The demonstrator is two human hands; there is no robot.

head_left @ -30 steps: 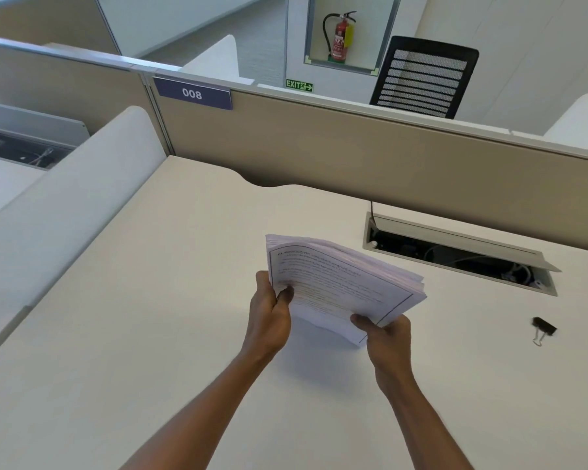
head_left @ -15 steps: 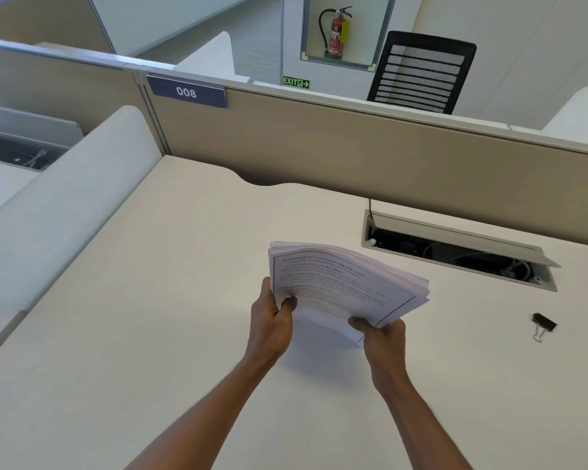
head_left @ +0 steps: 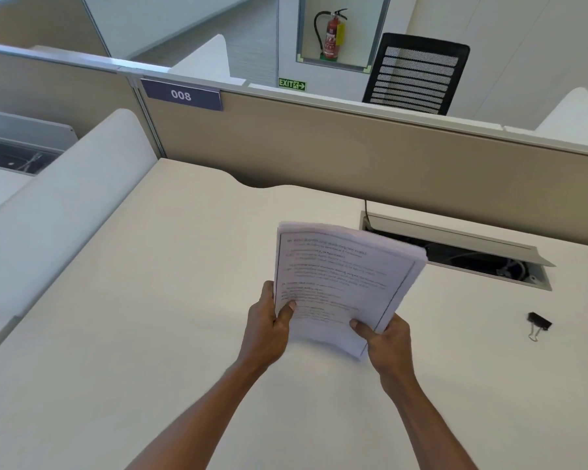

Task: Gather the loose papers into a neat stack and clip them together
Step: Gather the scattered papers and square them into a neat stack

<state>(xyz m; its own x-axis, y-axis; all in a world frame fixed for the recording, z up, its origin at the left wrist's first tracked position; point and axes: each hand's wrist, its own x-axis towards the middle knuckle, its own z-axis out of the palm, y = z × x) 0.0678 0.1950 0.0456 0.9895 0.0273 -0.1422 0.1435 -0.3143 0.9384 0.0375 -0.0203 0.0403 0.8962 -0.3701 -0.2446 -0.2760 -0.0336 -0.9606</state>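
Observation:
A stack of printed white papers (head_left: 340,276) is held up above the desk, tilted with its printed face toward me. My left hand (head_left: 269,323) grips its lower left edge, thumb on the front page. My right hand (head_left: 386,340) grips the lower right corner, thumb on top. The sheets look roughly aligned, with edges slightly fanned at the top. A black binder clip (head_left: 538,324) with silver handles lies on the desk to the right, apart from both hands.
The cream desk (head_left: 150,334) is bounded by a beige partition (head_left: 353,157) behind and a white side divider (head_left: 58,205) on the left. An open cable tray (head_left: 462,252) sits at the back right, just beyond the papers.
The stack has tipped more upright and turned so its long side points away from me. Both hands kept their hold on its lower edge. The clip has not moved.

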